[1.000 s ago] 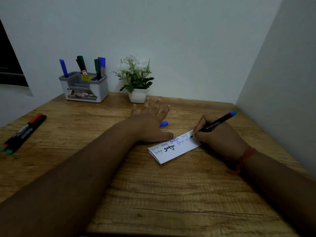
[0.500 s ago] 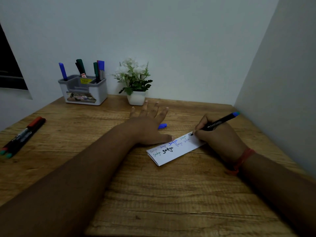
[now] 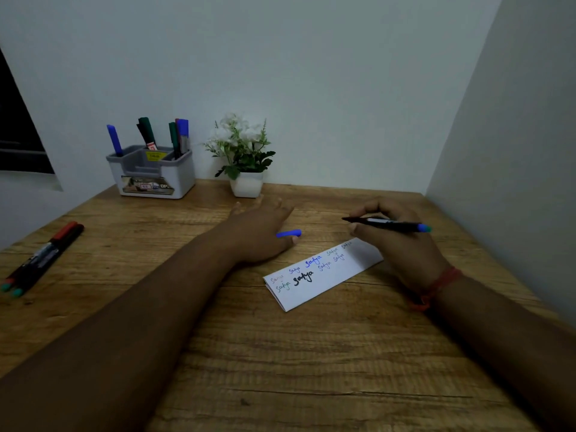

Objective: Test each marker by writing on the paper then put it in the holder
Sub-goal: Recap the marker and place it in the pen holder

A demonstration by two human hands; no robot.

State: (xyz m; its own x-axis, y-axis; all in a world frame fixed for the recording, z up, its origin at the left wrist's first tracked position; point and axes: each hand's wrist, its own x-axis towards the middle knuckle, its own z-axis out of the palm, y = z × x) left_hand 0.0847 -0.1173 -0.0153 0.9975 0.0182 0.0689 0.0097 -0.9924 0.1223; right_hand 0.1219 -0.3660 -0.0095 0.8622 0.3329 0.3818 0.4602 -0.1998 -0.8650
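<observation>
Fingers (image 3: 358,227) of the right hand (image 3: 402,244) pinch the marker (image 3: 386,224), lifted off the paper (image 3: 324,275), its long axis level with the bare tip pointing left. That tip aims at the blue cap (image 3: 289,233), just left of it on the surface (image 3: 280,353) and touching the flat, relaxed left hand (image 3: 261,235). Nearer hand: left. Holder (image 3: 152,173) waits well beyond the cap, far left.

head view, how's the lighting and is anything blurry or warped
Head view: dim, flat light with a bluish cast, no glare; soft shadows under the left hand and beside the holder. Wide-angle bend tilts the walls and stretches both forearms. The writing on the paper and the holder's label are too soft to read surely.
</observation>
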